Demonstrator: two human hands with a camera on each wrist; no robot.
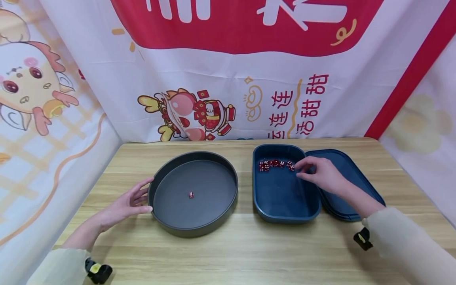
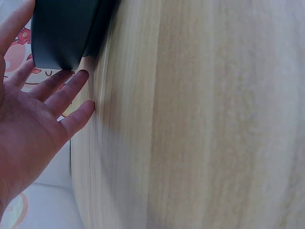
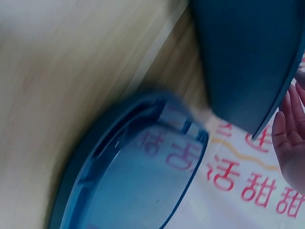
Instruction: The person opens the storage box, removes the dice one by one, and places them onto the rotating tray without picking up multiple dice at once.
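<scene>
A round dark grey pan [image 1: 194, 221] stands on the table with one small red die [image 1: 191, 194] on its floor. My left hand [image 1: 124, 204] is at the pan's left side, its thumb and fingers spread along the outer wall. In the left wrist view the fingertips of the left hand [image 2: 45, 102] lie against or very near the pan [image 2: 59, 36]. Over the right rim of a blue rectangular container [image 1: 281, 202] reaches my right hand [image 1: 322, 172], thumb and forefinger slightly apart. Several red dice [image 1: 274, 163] sit near the container's far end, the rightmost close to those fingertips.
A blue lid [image 1: 342, 166] lies on the table right of the container, partly behind the right forearm. The wooden table [image 1: 228, 253] ends at a printed cloth [image 1: 213, 63] at the back. More cloth hangs at both sides.
</scene>
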